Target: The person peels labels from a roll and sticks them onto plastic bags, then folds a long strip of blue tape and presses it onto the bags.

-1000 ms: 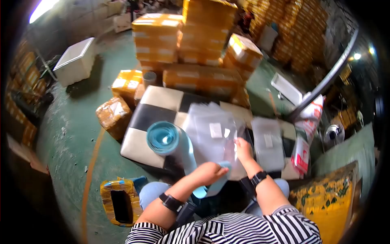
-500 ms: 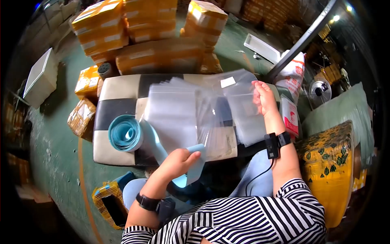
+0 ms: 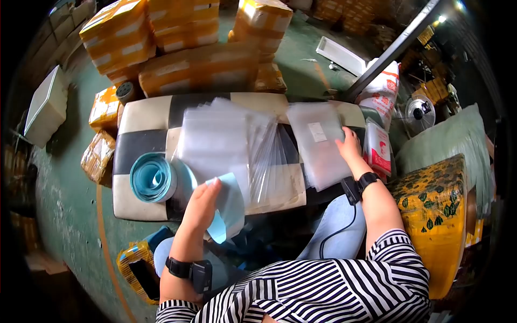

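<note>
My left hand [image 3: 202, 203] is closed on the loose end of a light blue strip [image 3: 230, 200], pinched between thumb and fingers. The strip runs back to a blue roll [image 3: 153, 177] standing at the left of a checkered padded bench [image 3: 141, 141]. At the right, my right hand [image 3: 351, 145] rests on the edge of a stack of clear plastic bags [image 3: 309, 153], thumb and fingers apart. A small white label [image 3: 318, 132] lies on this stack. Between my hands, a larger fanned-out pile of clear plastic bags [image 3: 215, 142] covers the middle of the bench.
Taped cartons [image 3: 199, 67] stand behind the bench. A red-and-white packet [image 3: 378, 148] lies near its right end, beside a white sack [image 3: 381, 91] and a slanting metal post [image 3: 393, 51]. A yellow wrapped bundle [image 3: 431, 215] is close on my right.
My right hand has come down with a clear labelled bag, which now lies flat on the right stack. My left hand has moved left and slightly up with the blue strip.
</note>
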### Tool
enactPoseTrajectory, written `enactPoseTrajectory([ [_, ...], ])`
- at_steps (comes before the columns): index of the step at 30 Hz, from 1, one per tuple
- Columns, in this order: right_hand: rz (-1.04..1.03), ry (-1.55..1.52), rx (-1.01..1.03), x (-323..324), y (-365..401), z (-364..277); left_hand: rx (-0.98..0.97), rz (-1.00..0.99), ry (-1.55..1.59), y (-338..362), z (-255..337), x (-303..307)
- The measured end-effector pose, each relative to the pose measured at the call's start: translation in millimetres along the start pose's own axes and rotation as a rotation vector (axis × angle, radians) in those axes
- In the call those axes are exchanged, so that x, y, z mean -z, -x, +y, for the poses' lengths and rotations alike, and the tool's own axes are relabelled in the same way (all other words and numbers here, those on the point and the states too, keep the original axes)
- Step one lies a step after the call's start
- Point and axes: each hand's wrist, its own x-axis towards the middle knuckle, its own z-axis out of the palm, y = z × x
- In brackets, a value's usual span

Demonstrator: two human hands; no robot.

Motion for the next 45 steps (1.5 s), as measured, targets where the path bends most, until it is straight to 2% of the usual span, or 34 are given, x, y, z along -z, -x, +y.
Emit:
enactPoseTrajectory([
  [1, -0.032, -0.264, 0.084, 11, 1, -29, 0.027, 0.050, 0.101, -2, 1, 0],
  [2, -0.072, -0.530, 0.168, 23, 5, -66, -0.051, 0.129, 0.043, -14, -17, 14],
  [4, -0.527, -1.228, 0.212, 30, 37, -132, -0.133, 0.208, 0.046, -23, -31, 27],
  [6, -0.850, -1.321, 0.260, 67, 90, -197, 0.031, 0.132, 0.422, -16, 0, 10],
  [7, -0.991, -1.327, 0.304, 72, 109, -215, -0.064, 0.123, 0.193, -15, -2, 10],
  [9, -1.217, -1.495, 0.221, 83, 131, -244, -0.102, 0.115, 0.263, -14, 0, 14],
  [10, -1.244, -1.540, 0.124, 89, 137, -252, -0.097, 0.145, 0.271, -14, -2, 21],
  [12, -1.170, -1.598, 0.042, 85, 144, -260, -0.083, 0.195, 0.291, -18, -9, 35],
  [13, -1.128, -1.623, 0.000, 84, 145, -262, -0.098, 0.111, 0.274, -9, 0, 31],
  [14, -1.032, -1.550, 0.066, 86, 144, -264, -0.113, 0.027, 0.257, 5, 16, 21],
  [16, -0.835, -1.406, 0.189, 91, 141, -268, -0.017, 0.040, 0.083, 6, 15, 12],
  [19, -0.665, -1.239, 0.325, 102, 139, -271, -0.139, -0.039, -0.129, 6, 7, 6],
  [23, -0.407, -1.199, 0.455, 111, 142, -277, -0.056, 0.001, -0.041, -2, -2, 20],
  [26, -0.333, -0.994, 0.616, 114, 136, -275, -0.128, 0.025, 0.024, 1, -3, 15],
  [34, -0.479, -1.078, 0.432, 109, 135, -276, -0.345, 0.146, -0.153, -2, -9, 8],
  [41, -0.413, -1.082, 0.466, 109, 134, -277, -0.251, 0.118, -0.057, -2, -9, 9],
  [43, -0.200, -0.927, 0.700, 107, 131, -275, -0.239, 0.124, -0.058, -5, -11, 10],
  [45, -0.060, -0.845, 0.883, 108, 129, -272, -0.132, 0.086, 0.136, -2, -6, 9],
])
